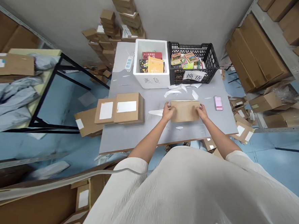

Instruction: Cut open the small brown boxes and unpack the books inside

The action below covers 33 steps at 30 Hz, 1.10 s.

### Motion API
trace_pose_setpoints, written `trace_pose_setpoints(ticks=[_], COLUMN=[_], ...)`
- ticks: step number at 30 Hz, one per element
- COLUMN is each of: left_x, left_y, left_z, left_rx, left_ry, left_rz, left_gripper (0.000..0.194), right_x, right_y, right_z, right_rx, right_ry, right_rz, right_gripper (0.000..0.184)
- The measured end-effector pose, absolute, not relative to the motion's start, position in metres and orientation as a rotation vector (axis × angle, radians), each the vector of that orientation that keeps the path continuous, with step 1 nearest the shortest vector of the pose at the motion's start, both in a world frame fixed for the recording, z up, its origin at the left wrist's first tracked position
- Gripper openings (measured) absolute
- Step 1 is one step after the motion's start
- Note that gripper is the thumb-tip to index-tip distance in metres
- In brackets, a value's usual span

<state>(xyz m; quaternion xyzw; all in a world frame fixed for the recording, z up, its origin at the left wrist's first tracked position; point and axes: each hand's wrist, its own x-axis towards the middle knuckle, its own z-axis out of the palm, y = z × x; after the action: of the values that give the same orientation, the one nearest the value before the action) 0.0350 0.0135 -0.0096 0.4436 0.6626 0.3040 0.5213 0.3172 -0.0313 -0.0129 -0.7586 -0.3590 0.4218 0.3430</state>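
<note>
A small brown cardboard box (185, 110) lies on the grey table (130, 135) in front of me. My left hand (167, 112) grips its left end, fingers curled over the edge. My right hand (202, 111) grips its right end the same way. The box rests flat on the table between both hands.
Two labelled brown parcels (119, 108) lie to the left. A pink label pad (218, 103) sits to the right. Behind stand a white foam bin (151, 65) and a black crate (192, 62), both with books. Paper scraps litter the table. Cartons crowd the floor and shelves.
</note>
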Motion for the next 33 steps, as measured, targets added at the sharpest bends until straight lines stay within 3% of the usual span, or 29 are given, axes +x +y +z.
trace_pose_setpoints(ticks=[9, 14, 19, 23, 27, 33], left_x=[0.043, 0.04, 0.039, 0.051, 0.072, 0.09], left_y=[0.002, -0.01, -0.01, -0.009, -0.015, -0.029], left_z=[-0.015, -0.02, -0.012, 0.005, 0.018, 0.028], left_rx=[1.165, 1.222, 1.372, 1.832, 2.133, 2.285], left_ry=[1.685, 1.758, 1.781, 1.636, 1.425, 1.51], left_rz=[0.588, 0.471, 0.476, 0.519, 0.337, 0.069], left_gripper=[0.053, 0.039, 0.038, 0.043, 0.04, 0.037], right_x=[0.331, 0.339, 0.342, 0.343, 0.342, 0.334], right_y=[-0.032, -0.039, -0.038, -0.035, -0.034, -0.044], right_z=[-0.032, -0.037, -0.034, -0.031, -0.031, -0.031], right_rx=[-2.152, -2.103, -2.038, -2.008, -1.984, -1.883], right_ry=[-0.891, -0.816, -0.812, -0.81, -0.752, -0.743], right_rz=[0.909, 1.027, 1.079, 1.106, 1.125, 1.043], right_gripper=[0.054, 0.039, 0.039, 0.036, 0.033, 0.033])
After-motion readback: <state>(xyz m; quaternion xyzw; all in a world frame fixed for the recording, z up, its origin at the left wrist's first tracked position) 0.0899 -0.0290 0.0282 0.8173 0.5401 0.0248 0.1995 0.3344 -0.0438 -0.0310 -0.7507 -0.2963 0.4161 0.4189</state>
